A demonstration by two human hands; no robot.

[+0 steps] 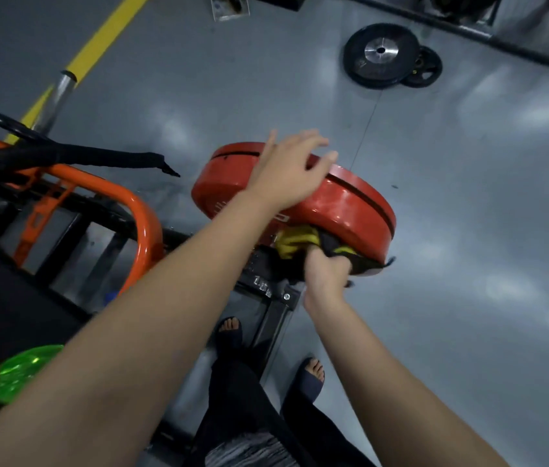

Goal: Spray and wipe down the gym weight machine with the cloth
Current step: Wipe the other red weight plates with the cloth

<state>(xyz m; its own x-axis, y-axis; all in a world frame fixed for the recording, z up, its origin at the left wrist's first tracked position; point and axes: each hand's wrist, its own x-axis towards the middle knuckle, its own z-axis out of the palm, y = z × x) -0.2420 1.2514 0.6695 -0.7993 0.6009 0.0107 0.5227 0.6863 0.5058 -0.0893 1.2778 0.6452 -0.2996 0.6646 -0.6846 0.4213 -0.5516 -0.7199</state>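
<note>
Cloth (pixel 303 242) bunched in right fingers (pixel 325 264)

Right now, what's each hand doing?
Left hand: open, fingers spread over the red weight plate.
Right hand: gripping the cloth against the plate's lower edge.

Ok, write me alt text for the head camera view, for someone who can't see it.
A person's right hand grips a yellow and black cloth against the lower edge of a red weight plate on an orange-framed gym machine, while the left hand spreads open over the plate's top. Black weight plates lie on the grey floor beyond.
</note>
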